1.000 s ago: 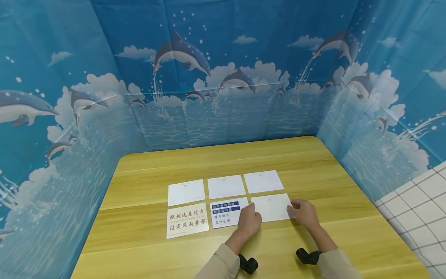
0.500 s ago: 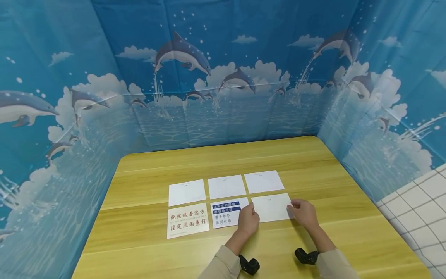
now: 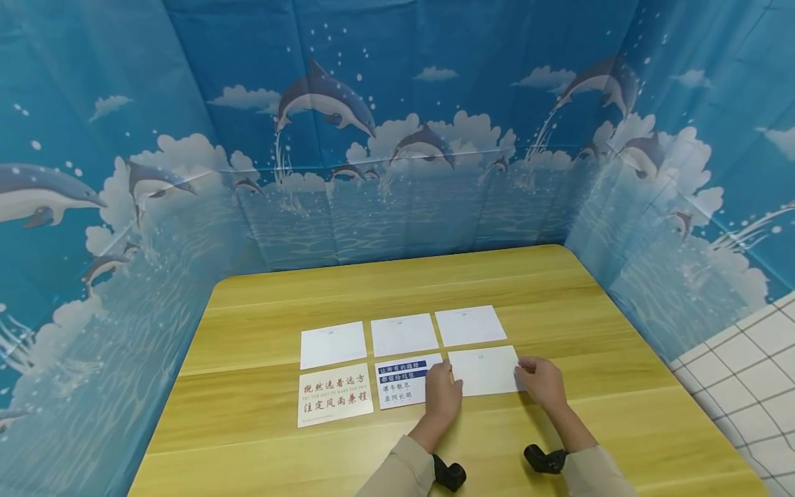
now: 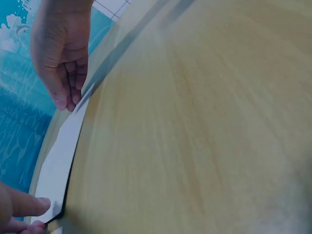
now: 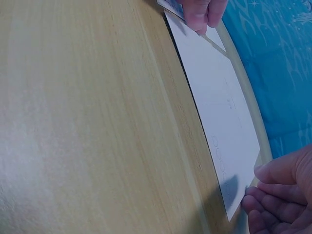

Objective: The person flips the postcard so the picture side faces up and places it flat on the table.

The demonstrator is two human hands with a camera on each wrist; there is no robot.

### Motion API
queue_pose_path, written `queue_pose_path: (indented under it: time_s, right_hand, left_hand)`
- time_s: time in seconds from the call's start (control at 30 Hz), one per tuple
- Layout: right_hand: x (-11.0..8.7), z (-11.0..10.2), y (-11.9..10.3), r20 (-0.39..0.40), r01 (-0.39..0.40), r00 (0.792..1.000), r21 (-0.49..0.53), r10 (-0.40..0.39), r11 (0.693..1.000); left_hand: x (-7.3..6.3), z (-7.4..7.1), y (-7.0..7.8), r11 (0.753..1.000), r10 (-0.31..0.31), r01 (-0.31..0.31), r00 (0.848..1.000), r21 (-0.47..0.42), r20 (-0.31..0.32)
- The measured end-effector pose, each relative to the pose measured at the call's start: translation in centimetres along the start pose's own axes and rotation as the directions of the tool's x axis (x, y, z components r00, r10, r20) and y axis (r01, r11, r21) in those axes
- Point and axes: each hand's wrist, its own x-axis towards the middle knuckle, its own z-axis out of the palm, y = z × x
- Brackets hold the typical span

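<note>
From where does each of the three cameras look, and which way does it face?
Head: worn on the head, facing forward and down over the table to the curtain; left hand, right hand and sleeves show.
Left wrist: worn there, facing along the white card between the hands; part of the left hand shows lower left, the right hand at the top.
Right wrist: worn there, facing along that card; right hand lower right, left fingertips at the top.
Shared: both wrist views show this card, from opposite ends.

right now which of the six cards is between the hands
The white card at the near row's right end: only it has the left hand at one side and the right hand opposite.
</note>
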Motion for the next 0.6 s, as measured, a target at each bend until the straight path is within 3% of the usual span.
queue_pose_path:
  time_s: [0.17,0.4,0.6]
  right_hand:
    - [-0.11,0.01,-0.02,0.002,-0.013,1.0,0.008,0.013,1.0]
    - [-0.21,-0.08,-0.11,0.002,-0.038,0.999,0.044,0.038,0.998]
    - [-0.22,-0.21,-0.23,-0.006,-0.063,0.998,0.077,0.064,0.995]
  left_hand:
    - [0.15,0.29,-0.15,0.999,0.017,-0.015,0.998,0.032,-0.065]
    - [0.47,0.55,0.07,0.985,-0.106,0.092,0.99,-0.143,-0.095]
    - [0.67,0.74,0.07,0.969,-0.124,0.093,0.984,-0.228,-0.127]
